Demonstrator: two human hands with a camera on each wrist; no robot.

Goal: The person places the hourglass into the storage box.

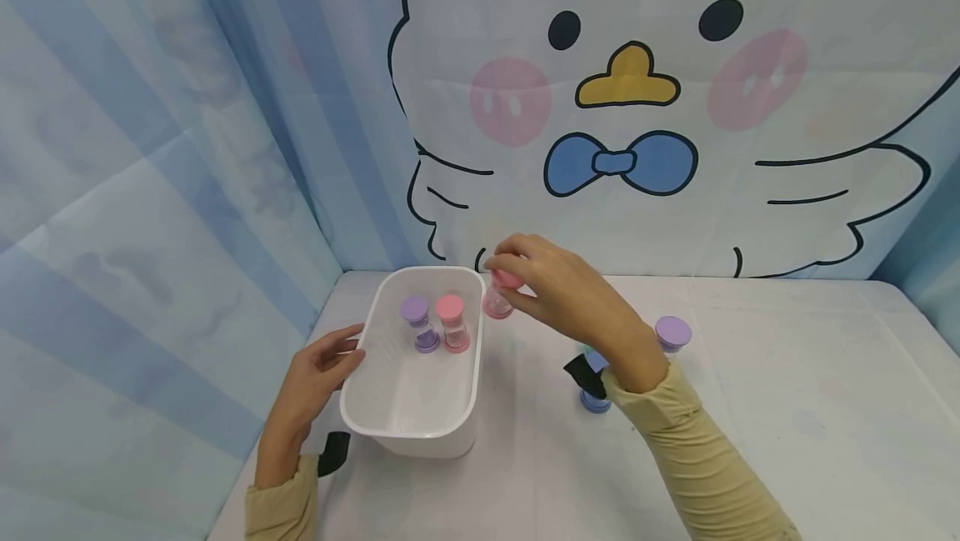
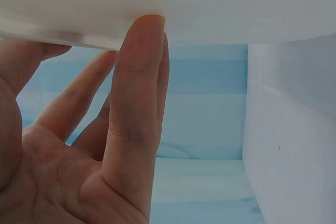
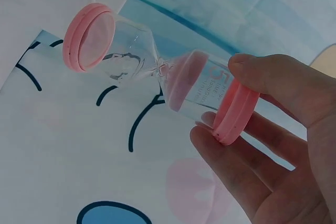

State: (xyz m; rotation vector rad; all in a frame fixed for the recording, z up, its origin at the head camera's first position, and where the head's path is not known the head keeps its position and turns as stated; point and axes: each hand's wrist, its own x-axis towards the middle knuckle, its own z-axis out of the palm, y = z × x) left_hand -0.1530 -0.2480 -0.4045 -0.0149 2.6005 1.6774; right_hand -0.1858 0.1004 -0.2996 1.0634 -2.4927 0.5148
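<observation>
My right hand pinches a pink-capped hourglass by one end cap, just off the right rim of a white bin. The right wrist view shows this hourglass tilted, thumb on one side of its cap and fingers on the other, pink sand in the half nearest the hand. A purple hourglass and another pink hourglass stand side by side inside the bin. At the bin's left side is my left hand; its extended fingers touch the outer wall in the left wrist view.
Beyond my right wrist a purple-capped hourglass stands on the white table. A blue hourglass is partly hidden by the wrist and a black strap. A printed cartoon curtain hangs along the table's back edge.
</observation>
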